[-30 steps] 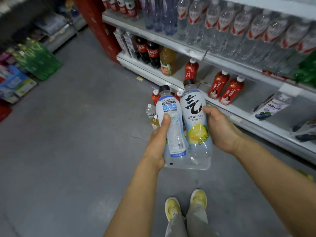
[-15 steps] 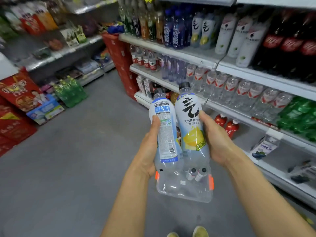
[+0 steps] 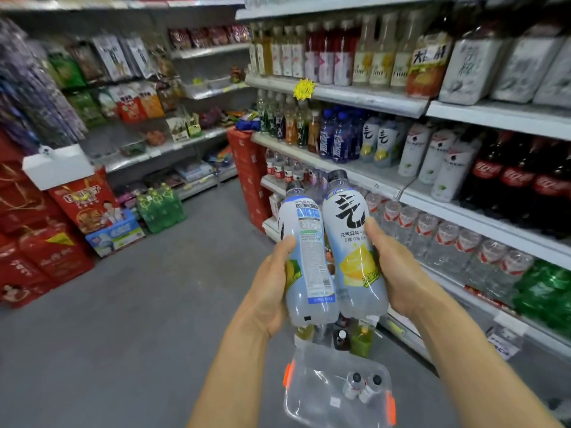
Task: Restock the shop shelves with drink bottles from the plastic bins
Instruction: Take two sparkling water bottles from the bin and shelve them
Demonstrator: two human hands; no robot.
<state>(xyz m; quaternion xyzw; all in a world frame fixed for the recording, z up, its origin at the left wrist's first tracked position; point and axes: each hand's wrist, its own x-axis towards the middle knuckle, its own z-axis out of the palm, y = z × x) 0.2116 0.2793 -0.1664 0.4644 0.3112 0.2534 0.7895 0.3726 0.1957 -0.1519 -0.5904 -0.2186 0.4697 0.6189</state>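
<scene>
Out front, left hand (image 3: 272,282): wrapped round the label-back sparkling-water bottle (image 3: 309,261), thumb up its side.
Right hand (image 3: 398,273): clasping the lemon sparkling-water bottle (image 3: 355,242), upright, touching its twin.
Clear plastic bin (image 3: 309,396): on the floor below the hands, two small bottles (image 3: 361,386) inside.
Matching lemon row (image 3: 381,143): on the middle shelf (image 3: 364,177), up and right of the hands.
Progress: picked, not yet shelved; probably well along, bin nearly drained.

The left hand (image 3: 272,288) and right hand (image 3: 398,273) are bare. The left forearm (image 3: 234,366) and right forearm (image 3: 463,350) are bare as well, uncovered down to the picture's lower edge.
</scene>
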